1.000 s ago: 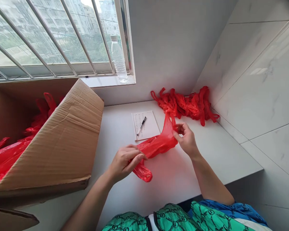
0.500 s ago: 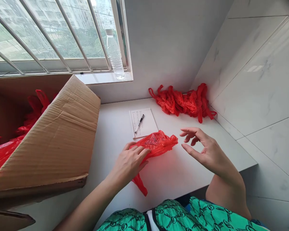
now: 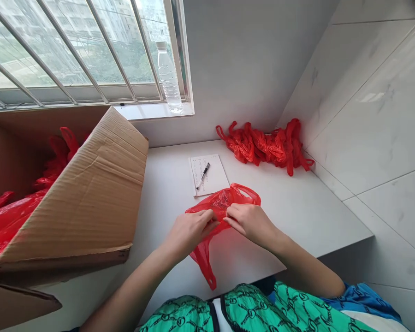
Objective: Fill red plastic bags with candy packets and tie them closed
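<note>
A thin red plastic bag [image 3: 224, 199] is spread over the white table in front of me, one handle loop hanging toward the near edge. My left hand [image 3: 193, 228] pinches the bag's near edge, fingers closed. Close beside it, fingertips nearly meeting, my right hand [image 3: 251, 223] pinches the same edge. Another handle loop of the bag shows beyond my right hand. Just past the bag lies a sheet of paper [image 3: 217, 177] with rows of small marks, and a black-and-white pen [image 3: 203, 175] rests on it.
To the left stands an open cardboard box [image 3: 90, 198] holding more red plastic bags [image 3: 24, 212]. A heap of red bags [image 3: 266, 145] lies at the table's back right, near the tiled wall [image 3: 373, 115]. On the windowsill is a clear water bottle [image 3: 169, 80].
My right hand has come in from the right and closed on the bag beside my left hand. The bag's handles have opened out more. The view has shifted slightly.
</note>
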Motion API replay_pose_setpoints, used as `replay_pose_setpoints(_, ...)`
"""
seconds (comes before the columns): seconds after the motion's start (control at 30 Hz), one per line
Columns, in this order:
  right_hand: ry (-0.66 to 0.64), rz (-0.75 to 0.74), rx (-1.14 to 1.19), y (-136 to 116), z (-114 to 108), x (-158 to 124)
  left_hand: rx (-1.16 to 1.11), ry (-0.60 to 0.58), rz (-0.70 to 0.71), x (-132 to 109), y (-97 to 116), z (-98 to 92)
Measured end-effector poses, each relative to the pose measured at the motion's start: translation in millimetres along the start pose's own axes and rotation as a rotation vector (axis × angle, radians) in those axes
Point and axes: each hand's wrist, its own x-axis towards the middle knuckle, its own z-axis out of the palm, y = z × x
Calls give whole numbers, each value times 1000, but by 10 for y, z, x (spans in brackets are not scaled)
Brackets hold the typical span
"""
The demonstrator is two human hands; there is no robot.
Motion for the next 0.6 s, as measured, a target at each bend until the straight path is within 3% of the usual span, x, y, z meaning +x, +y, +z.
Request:
replay_pose_setpoints(0.17, 5, 81, -170, 79, 137, 11, 317, 40, -74, 72, -129, 242)
replay_pose_setpoints(0.27, 87, 153, -180, 150, 169, 24, 426, 46, -209, 97, -176, 215)
replay_pose_setpoints(0.33, 118, 182, -169, 184, 133, 21, 437, 37, -224, 93, -164, 141)
replay_pose_setpoints(0.5, 234, 70, -24, 75, -38, 73, 351, 97, -2, 141, -15, 63)
replay_pose_setpoints(0.6, 112, -30, 76, 22, 11, 158, 307, 76, 74, 222, -5, 140)
